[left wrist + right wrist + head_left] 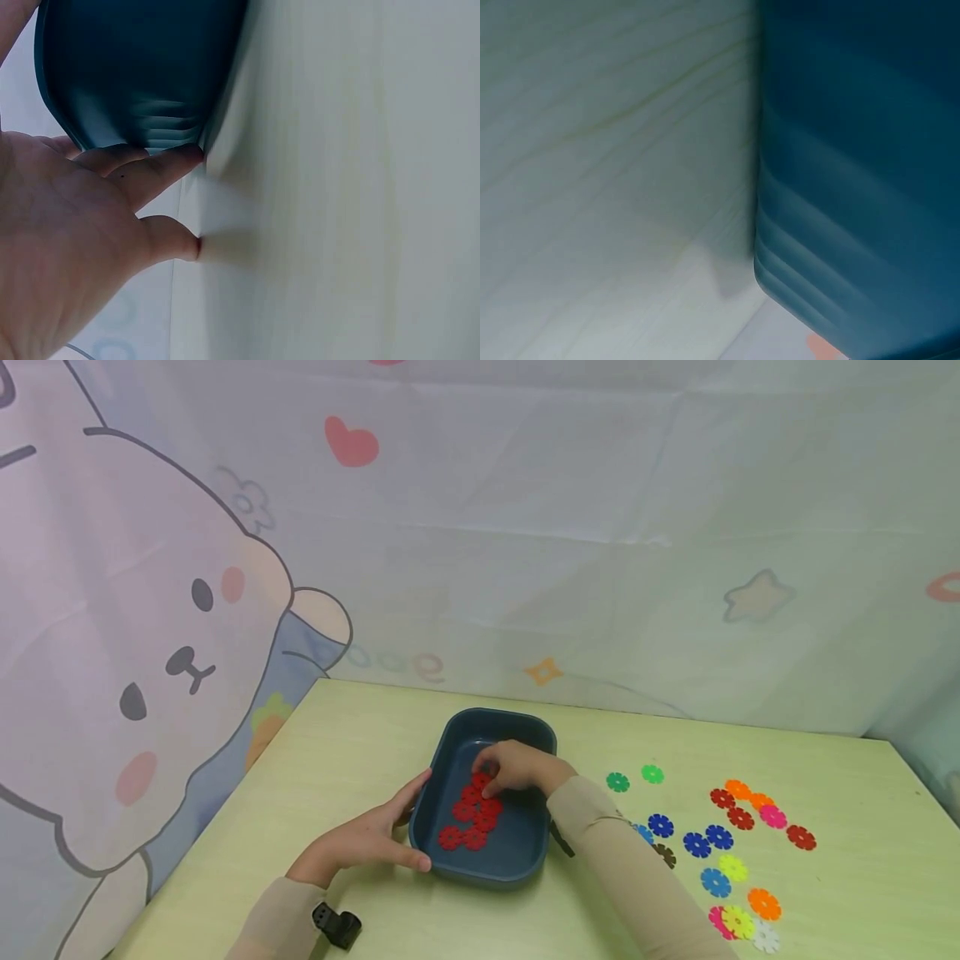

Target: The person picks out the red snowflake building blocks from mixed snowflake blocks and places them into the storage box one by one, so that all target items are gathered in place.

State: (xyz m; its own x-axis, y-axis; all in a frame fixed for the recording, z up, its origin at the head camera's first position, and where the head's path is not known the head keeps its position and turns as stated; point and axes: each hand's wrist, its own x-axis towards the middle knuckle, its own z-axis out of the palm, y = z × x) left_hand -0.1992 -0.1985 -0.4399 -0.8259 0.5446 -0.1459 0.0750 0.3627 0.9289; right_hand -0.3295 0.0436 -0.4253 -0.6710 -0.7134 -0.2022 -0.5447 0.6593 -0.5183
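1. Big pale cloth [525,568] behind the back edge of the bench, with a large white animal picture [172,635] on its left part and a red heart [351,442] higher up.
2. Pale yellow bench [847,893], its back edge right along the cloth.
3. Light tan sleeves [626,868] on both arms, both reaching over the bench toward its back edge.
4. Dark blue tub [525,852] flat on the bench, nearer the left edge than the right edge, a little way in from the back edge.
5. Left hand [363,842] at the left side of the tub, thumb and fingers spread wide apart and touching the outside. One finger sticking out away from the tub in the left wrist view.
6. Right hand [517,766] down inside the tub, finger and thumb bent in round a red piece [480,781]. Up off the tub floor or not, cannot tell.
7. Small black thing [337,927] at the left wrist.
8. Other red pieces [464,812], flat like little flowers, bunched in the middle of the tub and toward its near end.
9. More flat flower pieces [697,845], blue, green, orange, yellow, pink, dark red, brown and white, scattered between the tub and the right edge of the bench.
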